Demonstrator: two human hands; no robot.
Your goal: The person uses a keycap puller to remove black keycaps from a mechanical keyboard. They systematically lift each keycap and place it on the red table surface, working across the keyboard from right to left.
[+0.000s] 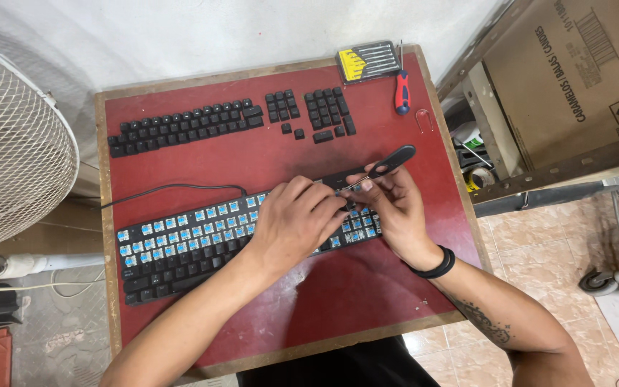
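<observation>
On red table [367, 301] — tiled floor | both hands [338, 215] grasping keycap puller [385, 161] over keyboard [180, 244]

I see a black keyboard [180, 247] lying flat across the red desk [367, 301], many caps off, blue switches exposed; a black keycap puller [385, 162] sits tilted above its right end.

Rows of loose black keycaps [188, 127] lie along the far side of the red bench [367, 301]. A yellow screwdriver set [368, 61] and a red-handled screwdriver [402, 92] sit at the far right corner. A white fan [8, 143] stands left, a cardboard box [574, 72] right.
</observation>
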